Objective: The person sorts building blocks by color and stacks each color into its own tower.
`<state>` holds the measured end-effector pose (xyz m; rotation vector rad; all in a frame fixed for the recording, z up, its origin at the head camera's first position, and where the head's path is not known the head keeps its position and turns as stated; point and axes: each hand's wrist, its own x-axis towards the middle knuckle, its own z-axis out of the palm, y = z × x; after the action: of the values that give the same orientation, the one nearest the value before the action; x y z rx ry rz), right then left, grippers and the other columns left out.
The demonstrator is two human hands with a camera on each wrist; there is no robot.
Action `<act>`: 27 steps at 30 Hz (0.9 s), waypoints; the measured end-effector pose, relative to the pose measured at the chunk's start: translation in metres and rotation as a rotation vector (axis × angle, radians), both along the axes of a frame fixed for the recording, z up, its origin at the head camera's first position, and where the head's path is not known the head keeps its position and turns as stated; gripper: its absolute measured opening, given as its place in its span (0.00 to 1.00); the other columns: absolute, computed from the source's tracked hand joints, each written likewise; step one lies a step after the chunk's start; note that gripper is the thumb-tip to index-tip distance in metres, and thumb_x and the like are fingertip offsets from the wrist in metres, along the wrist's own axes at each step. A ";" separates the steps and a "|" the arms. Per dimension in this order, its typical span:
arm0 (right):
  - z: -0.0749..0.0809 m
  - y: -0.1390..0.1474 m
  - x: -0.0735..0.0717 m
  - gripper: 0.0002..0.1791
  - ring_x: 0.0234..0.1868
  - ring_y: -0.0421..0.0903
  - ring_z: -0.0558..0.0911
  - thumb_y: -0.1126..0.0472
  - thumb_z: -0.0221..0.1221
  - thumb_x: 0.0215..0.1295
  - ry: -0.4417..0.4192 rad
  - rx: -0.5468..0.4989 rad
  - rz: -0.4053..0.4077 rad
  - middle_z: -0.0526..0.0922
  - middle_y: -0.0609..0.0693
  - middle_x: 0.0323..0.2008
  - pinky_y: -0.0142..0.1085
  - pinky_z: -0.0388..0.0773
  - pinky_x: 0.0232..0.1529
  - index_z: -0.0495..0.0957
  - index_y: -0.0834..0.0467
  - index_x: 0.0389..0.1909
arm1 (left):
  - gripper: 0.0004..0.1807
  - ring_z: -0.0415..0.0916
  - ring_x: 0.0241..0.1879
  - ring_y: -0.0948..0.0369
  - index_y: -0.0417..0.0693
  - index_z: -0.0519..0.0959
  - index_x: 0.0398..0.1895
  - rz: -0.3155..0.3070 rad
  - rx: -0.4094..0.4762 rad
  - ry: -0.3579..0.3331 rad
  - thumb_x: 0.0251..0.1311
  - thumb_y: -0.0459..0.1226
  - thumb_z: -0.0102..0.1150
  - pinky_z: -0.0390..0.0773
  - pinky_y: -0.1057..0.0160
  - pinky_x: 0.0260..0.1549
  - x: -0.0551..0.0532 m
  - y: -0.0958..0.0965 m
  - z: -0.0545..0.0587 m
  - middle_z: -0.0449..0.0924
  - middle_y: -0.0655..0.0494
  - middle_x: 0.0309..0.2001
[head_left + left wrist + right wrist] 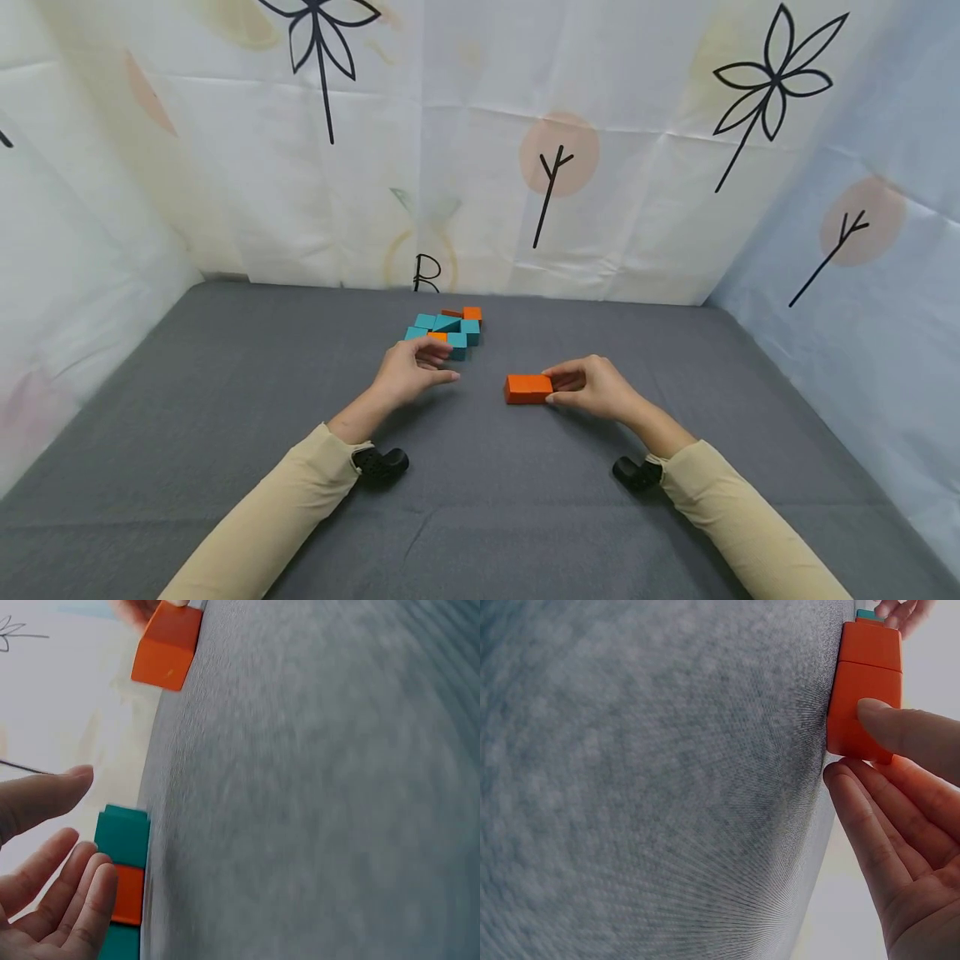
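Note:
A long orange block (528,389) lies on the grey cloth in front of my right hand (596,387). I pinch its right end, the thumb on the near side; a seam crosses the orange (866,697) in the right wrist view, and I cannot tell if it is two blocks end to end. My left hand (408,371) hovers with thumb and fingers apart, holding nothing. Beyond its fingers sits a cluster of teal blocks (470,328) and orange blocks (472,313), partly hidden by that hand. In the left wrist view a teal block (122,836) stands beside the fingertips.
Grey cloth (480,533) covers the table. White printed curtains (480,192) hang along the back and both sides. A black band (375,462) sits on the left wrist and another black band (637,473) on the right.

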<state>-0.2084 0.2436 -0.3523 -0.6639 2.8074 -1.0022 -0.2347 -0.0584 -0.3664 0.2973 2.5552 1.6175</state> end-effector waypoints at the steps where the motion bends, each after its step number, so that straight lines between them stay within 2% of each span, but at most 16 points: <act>1: 0.000 0.000 0.000 0.21 0.40 0.51 0.86 0.65 0.67 0.56 -0.002 0.000 -0.001 0.85 0.61 0.42 0.36 0.82 0.38 0.79 0.68 0.51 | 0.23 0.80 0.46 0.53 0.41 0.80 0.51 0.011 -0.001 -0.001 0.50 0.35 0.72 0.79 0.58 0.48 0.000 -0.002 0.000 0.82 0.45 0.48; 12: 0.001 0.000 0.000 0.21 0.41 0.52 0.86 0.66 0.67 0.56 -0.014 -0.011 -0.002 0.85 0.62 0.42 0.36 0.82 0.39 0.79 0.69 0.51 | 0.23 0.76 0.49 0.51 0.42 0.78 0.53 0.081 -0.058 -0.009 0.52 0.37 0.71 0.77 0.55 0.49 -0.004 -0.019 -0.002 0.80 0.45 0.49; 27: 0.000 0.000 0.000 0.22 0.41 0.52 0.86 0.65 0.67 0.56 -0.007 -0.010 0.001 0.85 0.62 0.42 0.35 0.82 0.39 0.79 0.69 0.52 | 0.26 0.76 0.50 0.50 0.41 0.76 0.56 0.107 -0.094 0.007 0.53 0.38 0.70 0.76 0.53 0.50 -0.010 -0.020 -0.002 0.79 0.43 0.51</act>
<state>-0.2083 0.2437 -0.3518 -0.6623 2.7978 -1.0167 -0.2446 -0.0782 -0.3686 0.1607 2.6855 1.5261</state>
